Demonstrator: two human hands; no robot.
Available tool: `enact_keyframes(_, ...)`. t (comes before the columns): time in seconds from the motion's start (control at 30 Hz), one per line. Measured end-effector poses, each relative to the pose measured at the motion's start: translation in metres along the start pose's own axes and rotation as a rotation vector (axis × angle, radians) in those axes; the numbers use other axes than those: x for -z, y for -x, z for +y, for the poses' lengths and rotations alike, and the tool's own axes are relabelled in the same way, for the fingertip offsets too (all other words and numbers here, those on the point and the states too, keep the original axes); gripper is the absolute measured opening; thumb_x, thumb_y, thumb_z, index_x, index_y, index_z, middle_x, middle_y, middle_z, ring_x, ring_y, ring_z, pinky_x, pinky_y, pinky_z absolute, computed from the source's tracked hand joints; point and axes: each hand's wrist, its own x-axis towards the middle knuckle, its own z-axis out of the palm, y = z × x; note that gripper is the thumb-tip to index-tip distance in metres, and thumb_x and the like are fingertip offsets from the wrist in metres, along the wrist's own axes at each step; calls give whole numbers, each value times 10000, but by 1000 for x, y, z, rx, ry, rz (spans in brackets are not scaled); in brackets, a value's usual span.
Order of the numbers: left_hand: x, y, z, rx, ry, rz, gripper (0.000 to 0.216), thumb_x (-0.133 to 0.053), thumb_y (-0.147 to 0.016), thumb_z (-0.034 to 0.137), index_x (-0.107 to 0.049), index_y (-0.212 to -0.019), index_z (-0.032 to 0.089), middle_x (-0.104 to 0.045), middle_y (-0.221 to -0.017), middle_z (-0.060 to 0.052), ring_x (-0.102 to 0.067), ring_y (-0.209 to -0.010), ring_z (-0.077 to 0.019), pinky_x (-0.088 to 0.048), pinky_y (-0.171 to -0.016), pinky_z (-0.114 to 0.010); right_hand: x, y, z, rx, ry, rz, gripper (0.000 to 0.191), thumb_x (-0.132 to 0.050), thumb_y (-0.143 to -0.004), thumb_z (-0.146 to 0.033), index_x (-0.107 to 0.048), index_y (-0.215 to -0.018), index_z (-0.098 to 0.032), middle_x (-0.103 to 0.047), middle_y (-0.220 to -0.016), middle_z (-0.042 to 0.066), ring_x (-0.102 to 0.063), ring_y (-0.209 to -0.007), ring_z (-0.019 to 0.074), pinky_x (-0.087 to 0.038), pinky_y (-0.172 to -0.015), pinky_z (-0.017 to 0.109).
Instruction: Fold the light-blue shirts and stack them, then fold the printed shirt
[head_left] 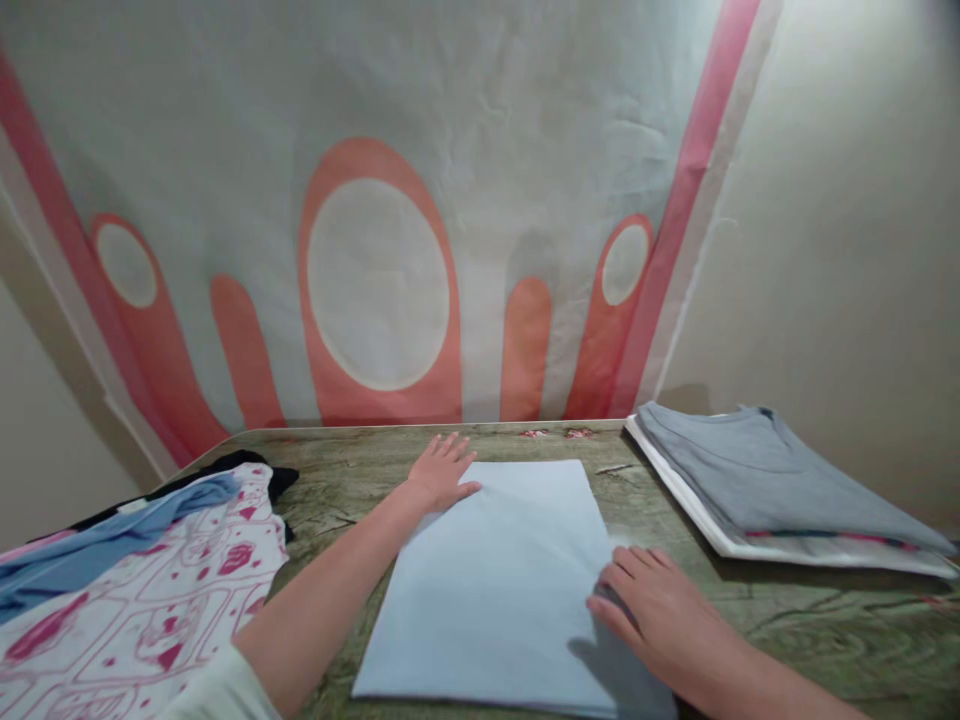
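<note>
A flat, pale white-blue rectangle [495,590] lies in front of me on the table; whether it is a board or folded cloth I cannot tell. My left hand [444,472] rests palm down at its far left corner, fingers stretched out. On its right edge sits my right hand [649,600], fingers slightly bent and thumb apart. A dark patch shows between that thumb and the fingers, perhaps shadow. The right fingertips are a little blurred.
At the left is a loose pile of clothes: a white garment with pink print [187,590], a blue one [142,530] and a black one [247,460]. Folded shirts, a grey shirt [765,480] on top, lie at the right of the wood-patterned table [345,450]. A wall hanging [480,200] is behind.
</note>
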Motion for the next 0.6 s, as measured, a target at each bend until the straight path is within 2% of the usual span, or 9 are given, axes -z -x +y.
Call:
enact_keyframes(0.1, 13, 5, 46, 64, 15, 68, 527, -470, -858, 341, -366, -1345, 172, -252, -1444, -118, -164, -1339, -278, -118, -1068, -474, 21, 1, -12, 142, -207, -180, 372, -373, -897, -406, -617, -722, -187, -614, -710, 30, -551, -696, 162, -406, -697, 298)
enact_keyframes(0.17, 26, 27, 82, -1, 97, 83, 522, -470, -852, 263, -349, -1348, 153, -261, -1438, -133, -188, -1334, -269, -161, -1067, -462, 31, -9, 3, 157, -293, -220, 406, -372, -897, -407, -605, -658, -174, -598, -624, 13, -524, -588, 126, -390, -589, 242)
enact_keyframes(0.23, 39, 60, 114, -149, 220, 58, 518, -464, -861, 307, -346, -1344, 161, -266, -1436, -132, -207, -1329, -263, -199, -1064, -451, 37, -24, 32, 70, -285, -84, 388, -380, -889, -401, -616, -684, -171, -617, -655, 23, -531, -598, 132, -388, -567, 240)
enact_keyframes(0.3, 46, 96, 136, -439, 327, 6, 552, -492, -853, 364, -318, -1355, 212, -262, -1443, -98, -212, -1330, -240, -235, -1062, -418, 39, -37, 66, 5, -249, 71, 280, -436, -857, -363, -639, -781, -185, -649, -757, 37, -564, -679, 156, -421, -627, 259)
enact_keyframes(0.37, 45, 127, 148, -660, 364, 7, 451, -462, -885, 288, -361, -1321, 232, -360, -1398, -80, -299, -1297, -209, -291, -1043, -372, 38, -44, 93, 69, -184, 73, 206, -470, -819, -288, -645, -885, -202, -656, -873, 49, -585, -801, 185, -440, -735, 294)
enact_keyframes(0.4, 43, 139, 151, -689, 361, 41, 373, -429, -902, 228, -412, -1275, 233, -424, -1356, -72, -356, -1267, -200, -314, -1031, -362, 36, -45, 102, 116, -157, 39, 234, -478, -793, -238, -637, -963, -213, -651, -949, 52, -583, -876, 197, -434, -796, 311)
enact_keyframes(0.5, 33, 159, 157, -659, 342, 158, 271, -407, -912, 182, -501, -1164, 214, -529, -1259, -67, -467, -1180, -198, -385, -983, -325, 29, -44, 108, 230, -105, -67, 539, -482, -683, -109, -530, -1206, -232, -557, -1219, 47, -498, -1110, 217, -360, -957, 353)
enact_keyframes(0.6, 24, 162, 166, -585, 322, 255, 271, -405, -919, 208, -488, -1175, 181, -587, -1180, -82, -539, -1096, -169, -441, -915, -241, 22, -44, 97, 305, -87, -110, 699, -458, -614, -43, -462, -1285, -241, -430, -1362, 21, -398, -1225, 217, -279, -1031, 378)
